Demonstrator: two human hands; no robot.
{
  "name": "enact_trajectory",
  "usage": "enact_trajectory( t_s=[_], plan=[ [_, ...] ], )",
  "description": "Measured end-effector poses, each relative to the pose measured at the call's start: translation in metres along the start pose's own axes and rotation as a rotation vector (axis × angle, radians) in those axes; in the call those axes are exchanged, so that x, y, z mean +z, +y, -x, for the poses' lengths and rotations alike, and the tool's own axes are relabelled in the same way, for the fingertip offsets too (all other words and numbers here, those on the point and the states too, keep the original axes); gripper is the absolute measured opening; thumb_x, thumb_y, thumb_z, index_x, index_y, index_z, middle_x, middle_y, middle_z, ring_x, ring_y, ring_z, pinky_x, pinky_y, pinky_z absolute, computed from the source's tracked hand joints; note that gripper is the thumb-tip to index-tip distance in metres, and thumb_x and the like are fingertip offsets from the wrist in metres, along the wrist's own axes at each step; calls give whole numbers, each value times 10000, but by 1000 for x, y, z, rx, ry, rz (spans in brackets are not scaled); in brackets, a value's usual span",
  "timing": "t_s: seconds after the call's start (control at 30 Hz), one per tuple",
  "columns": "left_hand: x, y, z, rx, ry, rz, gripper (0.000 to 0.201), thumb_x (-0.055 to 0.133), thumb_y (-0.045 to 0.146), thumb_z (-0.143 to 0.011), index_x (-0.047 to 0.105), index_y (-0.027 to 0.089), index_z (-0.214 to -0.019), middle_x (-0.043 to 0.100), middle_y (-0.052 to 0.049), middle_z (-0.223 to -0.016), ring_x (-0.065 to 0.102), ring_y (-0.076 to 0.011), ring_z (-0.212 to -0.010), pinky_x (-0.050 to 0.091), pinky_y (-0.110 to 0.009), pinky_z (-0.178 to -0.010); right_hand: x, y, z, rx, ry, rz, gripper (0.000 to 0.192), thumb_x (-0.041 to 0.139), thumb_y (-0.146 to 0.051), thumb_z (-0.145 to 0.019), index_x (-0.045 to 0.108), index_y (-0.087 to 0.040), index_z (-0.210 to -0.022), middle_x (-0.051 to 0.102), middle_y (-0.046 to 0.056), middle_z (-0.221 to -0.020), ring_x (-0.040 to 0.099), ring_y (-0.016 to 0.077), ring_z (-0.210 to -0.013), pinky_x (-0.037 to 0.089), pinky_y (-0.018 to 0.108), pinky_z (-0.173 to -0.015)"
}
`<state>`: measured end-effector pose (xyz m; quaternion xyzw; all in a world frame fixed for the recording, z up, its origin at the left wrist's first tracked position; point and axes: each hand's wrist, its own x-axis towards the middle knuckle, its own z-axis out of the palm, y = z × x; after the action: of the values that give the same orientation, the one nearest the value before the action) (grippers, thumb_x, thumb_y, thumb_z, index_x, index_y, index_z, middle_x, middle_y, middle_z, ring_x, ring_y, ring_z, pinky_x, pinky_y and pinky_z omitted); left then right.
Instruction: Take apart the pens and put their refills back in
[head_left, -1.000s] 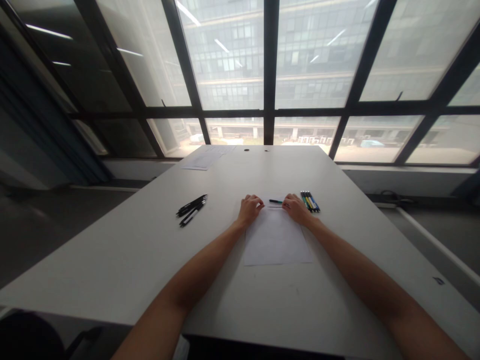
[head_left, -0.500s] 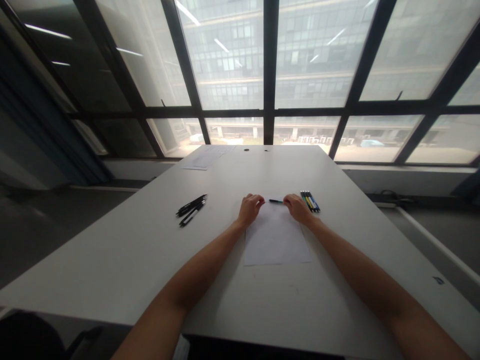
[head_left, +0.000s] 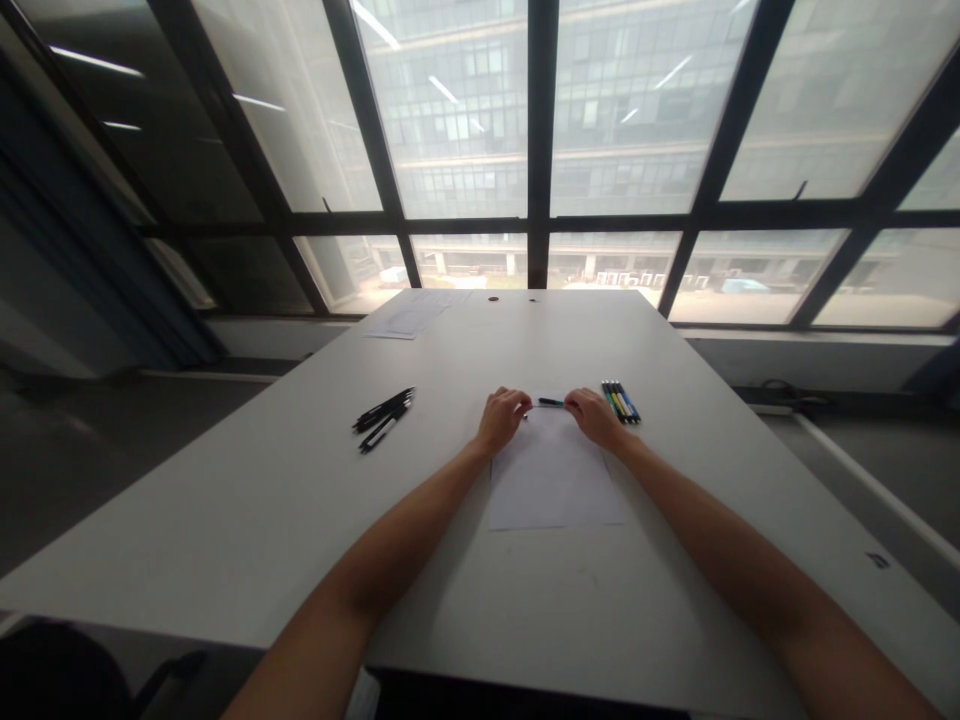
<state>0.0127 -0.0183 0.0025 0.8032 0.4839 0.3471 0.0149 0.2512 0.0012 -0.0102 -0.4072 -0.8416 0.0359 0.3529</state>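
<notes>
My left hand (head_left: 505, 418) is over the top left of a white sheet of paper (head_left: 555, 485), its thumb and fingers pinched together. A tiny dark piece (head_left: 526, 416) shows at its fingertips, too small to name. My right hand (head_left: 592, 413) is closed at the sheet's top right, fingertips on the right end of a dark pen (head_left: 551, 402) with a teal tint. This pen lies level between the hands, its left end just short of my left fingers. A thin dark line (head_left: 548, 406) runs below it; I cannot tell whether it is a pen part or the paper's edge.
Several black pens (head_left: 382, 418) lie in a loose pile on the left of the white table (head_left: 262, 520). Several pens with coloured barrels (head_left: 621, 402) lie side by side beyond my right hand. Printed sheets (head_left: 409, 315) rest at the far left, before the windows.
My left fingers have shifted very slightly to the right, and a small dark piece now shows beneath them. The thin line between the hands is plainer. My right hand is nearly unmoved.
</notes>
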Motion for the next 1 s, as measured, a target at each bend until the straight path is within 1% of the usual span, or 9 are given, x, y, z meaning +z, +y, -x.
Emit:
enact_trajectory(
  t_s=[0.17,0.37,0.47,0.6,0.8,0.87,0.97,1.0],
  plan=[
    [2,-2,0,37,16,65,72,618,247,-889,683,216,-890,716,-24,-914,584,-190,-929,428,-325,-894,2,-1,-1,-23,-18,-56,104,563,-169,-903,637,-200,-837,655,51,-855,579,190,-856,437,290,-794],
    [1,-1,-1,40,4,149,112,634,225,-873,692,214,-968,722,-28,-928,598,-182,-935,447,-330,-917,2,-3,-2,-37,-53,-85,102,598,-162,-881,677,-207,-929,666,49,-879,581,191,-873,450,308,-826],
    [2,-1,-1,45,-8,166,115,644,241,-871,696,214,-969,721,-37,-946,603,-187,-950,448,-342,-932,0,-6,-1,-64,-77,-88,101,604,-177,-889,697,-212,-905,671,49,-875,585,193,-894,448,308,-840],
    [3,-2,-1,103,8,191,118,659,246,-866,696,213,-974,724,-28,-926,601,-180,-937,459,-328,-912,-1,-8,-1,-79,-88,-101,111,602,-197,-898,709,-213,-874,668,46,-851,584,186,-865,452,304,-819],
    [5,-2,0,145,22,213,124,647,280,-879,697,208,-966,723,-38,-917,614,-185,-919,476,-340,-891,3,-3,0,-109,-52,-144,91,621,-192,-884,701,-213,-845,655,37,-804,578,183,-824,458,306,-788],
    [5,-2,-1,126,58,216,147,603,306,-909,696,208,-968,721,-41,-936,615,-181,-919,478,-336,-886,4,-3,0,-115,-35,-150,91,622,-184,-882,698,-212,-839,655,38,-806,578,185,-820,456,306,-783],
    [4,-5,-4,28,149,201,227,489,305,-967,693,204,-982,718,-44,-960,616,-176,-927,478,-330,-887,4,-2,0,-107,-20,-136,105,613,-174,-883,691,-209,-821,656,41,-802,579,188,-813,453,308,-777],
    [4,-8,-5,-10,173,189,235,478,290,-969,694,201,-985,719,-43,-956,619,-175,-919,479,-329,-888,4,-1,-1,-101,-17,-127,110,611,-173,-883,689,-207,-814,656,43,-801,579,190,-813,452,308,-774]
  ],
)
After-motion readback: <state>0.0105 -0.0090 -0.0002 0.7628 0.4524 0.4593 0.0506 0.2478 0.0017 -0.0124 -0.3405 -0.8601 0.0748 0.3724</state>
